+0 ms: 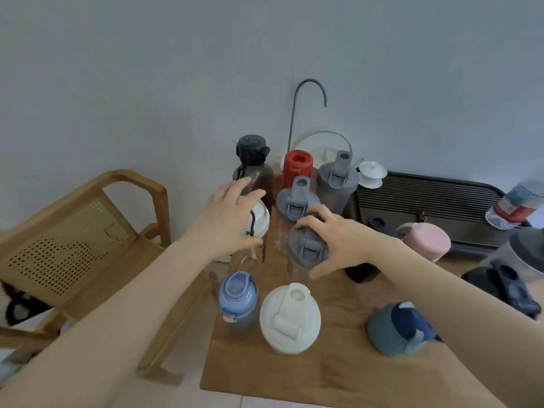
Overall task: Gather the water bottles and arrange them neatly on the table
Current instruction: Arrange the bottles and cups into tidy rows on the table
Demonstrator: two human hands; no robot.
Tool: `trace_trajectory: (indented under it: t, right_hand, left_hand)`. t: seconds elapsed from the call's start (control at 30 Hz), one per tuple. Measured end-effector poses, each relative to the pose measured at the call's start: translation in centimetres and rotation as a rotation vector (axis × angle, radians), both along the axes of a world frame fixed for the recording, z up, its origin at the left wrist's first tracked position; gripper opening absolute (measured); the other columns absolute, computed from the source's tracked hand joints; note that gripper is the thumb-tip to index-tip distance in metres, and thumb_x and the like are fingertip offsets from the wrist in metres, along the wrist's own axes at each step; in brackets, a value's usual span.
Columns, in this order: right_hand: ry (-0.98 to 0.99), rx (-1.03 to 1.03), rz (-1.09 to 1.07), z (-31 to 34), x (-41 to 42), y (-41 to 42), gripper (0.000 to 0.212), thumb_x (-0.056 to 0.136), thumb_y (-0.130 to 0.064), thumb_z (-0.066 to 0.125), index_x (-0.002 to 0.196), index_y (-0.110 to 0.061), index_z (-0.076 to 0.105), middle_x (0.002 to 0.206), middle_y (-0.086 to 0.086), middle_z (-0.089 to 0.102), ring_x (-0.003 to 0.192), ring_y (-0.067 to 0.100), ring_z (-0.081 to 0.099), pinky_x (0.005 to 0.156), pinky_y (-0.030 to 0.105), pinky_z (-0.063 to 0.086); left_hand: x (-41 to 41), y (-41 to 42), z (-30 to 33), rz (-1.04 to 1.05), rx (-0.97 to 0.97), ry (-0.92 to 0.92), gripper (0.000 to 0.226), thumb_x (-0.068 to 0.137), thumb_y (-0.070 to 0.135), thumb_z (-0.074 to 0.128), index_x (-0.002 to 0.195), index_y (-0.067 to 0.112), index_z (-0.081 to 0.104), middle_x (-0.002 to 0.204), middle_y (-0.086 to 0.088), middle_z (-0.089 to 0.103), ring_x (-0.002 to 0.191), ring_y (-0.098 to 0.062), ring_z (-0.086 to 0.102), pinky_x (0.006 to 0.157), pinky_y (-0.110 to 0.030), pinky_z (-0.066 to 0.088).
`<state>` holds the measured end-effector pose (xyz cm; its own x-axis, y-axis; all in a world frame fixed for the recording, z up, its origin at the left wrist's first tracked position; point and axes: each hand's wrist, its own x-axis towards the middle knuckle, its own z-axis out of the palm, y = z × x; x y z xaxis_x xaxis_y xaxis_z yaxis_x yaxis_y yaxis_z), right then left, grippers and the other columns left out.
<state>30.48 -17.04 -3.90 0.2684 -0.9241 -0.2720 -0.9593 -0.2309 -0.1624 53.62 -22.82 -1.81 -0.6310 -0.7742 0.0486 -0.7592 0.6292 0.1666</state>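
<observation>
Bottles: clustered upright at the wooden surface's (338,375) far left corner.
Left hand (226,219): grip curled around a clear bottle's white cap (260,222).
Right hand (338,240): grip closed on a clear bottle's grey flip lid (307,250).
Near edge: blue-lidded bottle (237,298) just beside white-lidded tumbler (290,319).
Left: wooden chair (73,237).

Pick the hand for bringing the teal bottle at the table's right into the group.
Right, probably. The teal bottle stands beside the right forearm, while the left hand is across the table. But the right hand currently grips a grey-lidded bottle, so release first.
</observation>
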Motion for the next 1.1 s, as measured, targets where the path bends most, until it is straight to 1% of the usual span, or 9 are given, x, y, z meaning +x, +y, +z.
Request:
trace_trajectory:
  t: [0.07, 0.13, 0.2, 0.27, 0.37, 0.47, 0.7, 0.97, 1.1]
  right_hand:
    - [-0.066, -0.121, -0.039, 1.1, 0.2, -0.5, 0.073, 0.074, -0.062, 0.059, 0.131, -0.023, 0.035, 0.137, 0.003, 0.033, 0.112, 0.024, 0.049, 0.091, 0.039, 0.044]
    - [-0.248, -0.318, -0.167, 2.3, 0.3, -1.4, 0.053, 0.083, -0.050, 0.056, 0.121, -0.015, 0.046, 0.126, 0.006, 0.045, 0.097, 0.021, 0.053, 0.080, 0.035, 0.046]
    - [-0.330, -0.410, -0.262, 3.0, 0.3, -3.1, 0.047, 0.085, -0.041, 0.058, 0.119, -0.012, 0.046, 0.121, 0.009, 0.048, 0.101, 0.025, 0.053, 0.084, 0.039, 0.047]
    - [-0.262, -0.330, -0.294, 2.9, 0.5, -4.9, 0.055, 0.084, -0.039, 0.060, 0.128, -0.012, 0.040, 0.129, 0.013, 0.043, 0.112, 0.031, 0.049, 0.092, 0.043, 0.045]
    - [-0.183, -0.173, -0.338, 1.6, 1.3, -6.8, 0.071, 0.084, -0.041, 0.059, 0.140, -0.013, 0.026, 0.145, 0.016, 0.029, 0.123, 0.037, 0.045, 0.098, 0.045, 0.043]
    - [-0.258, -0.097, -0.454, 0.7, 2.2, -7.3, 0.081, 0.083, -0.045, 0.060, 0.145, -0.019, 0.016, 0.151, 0.014, 0.021, 0.128, 0.038, 0.041, 0.101, 0.046, 0.041]
    - [-0.169, -0.055, -0.571, -0.2, 4.2, -7.4, 0.103, 0.064, -0.052, 0.075, 0.142, -0.031, 0.011, 0.144, 0.016, 0.025, 0.112, 0.044, 0.051, 0.088, 0.051, 0.050]
    - [0.003, -0.121, -0.606, -0.4, 5.6, -7.5, 0.089, 0.067, -0.045, 0.069, 0.138, -0.034, 0.017, 0.130, 0.014, 0.034, 0.093, 0.040, 0.058, 0.065, 0.039, 0.048]
    - [0.025, -0.087, -0.596, -0.3, 5.9, -6.9, 0.094, 0.069, -0.050, 0.069, 0.142, -0.034, 0.011, 0.136, 0.015, 0.030, 0.097, 0.040, 0.057, 0.069, 0.040, 0.049]
  left_hand:
    - [0.1, -0.8, -0.2, 0.042, 0.087, -0.097, 0.093, 0.072, 0.046, 0.071, 0.144, 0.029, 0.014, 0.156, -0.004, 0.007, 0.140, -0.030, 0.017, 0.109, -0.043, 0.029]
    - [0.0, -1.3, -0.8, 0.059, 0.132, -0.100, 0.093, 0.071, 0.044, 0.073, 0.143, 0.031, 0.015, 0.154, -0.003, 0.013, 0.130, -0.030, 0.036, 0.090, -0.039, 0.043]
    - [-0.4, -1.5, -1.2, 0.066, 0.115, -0.082, 0.084, 0.073, 0.039, 0.072, 0.139, 0.030, 0.021, 0.148, -0.003, 0.024, 0.112, -0.029, 0.051, 0.069, -0.030, 0.041]
    - [-0.7, -1.8, -1.3, 0.079, 0.078, -0.042, 0.077, 0.075, 0.036, 0.070, 0.136, 0.028, 0.025, 0.143, -0.004, 0.030, 0.104, -0.028, 0.054, 0.065, -0.028, 0.037]
    - [-0.7, -2.7, -1.7, 0.071, 0.067, -0.001, 0.076, 0.075, 0.035, 0.070, 0.136, 0.026, 0.026, 0.141, -0.005, 0.031, 0.106, -0.030, 0.054, 0.066, -0.029, 0.039]
    - [-0.6, -4.0, -2.0, 0.043, 0.071, 0.003, 0.077, 0.075, 0.034, 0.071, 0.136, 0.026, 0.025, 0.142, -0.004, 0.030, 0.109, -0.030, 0.052, 0.070, -0.032, 0.043]
    - [-0.9, -7.2, -2.0, -0.053, 0.110, 0.063, 0.076, 0.073, 0.030, 0.072, 0.135, 0.024, 0.029, 0.142, -0.005, 0.032, 0.115, -0.031, 0.048, 0.086, -0.039, 0.046]
    - [-0.7, -8.5, -2.6, -0.171, 0.144, 0.113, 0.077, 0.073, 0.029, 0.073, 0.136, 0.021, 0.029, 0.140, -0.006, 0.031, 0.115, -0.031, 0.047, 0.091, -0.042, 0.047]
    - [-0.5, -8.9, -2.8, -0.199, 0.158, 0.121, 0.077, 0.072, 0.029, 0.073, 0.135, 0.021, 0.029, 0.141, -0.008, 0.029, 0.114, -0.033, 0.047, 0.091, -0.044, 0.047]
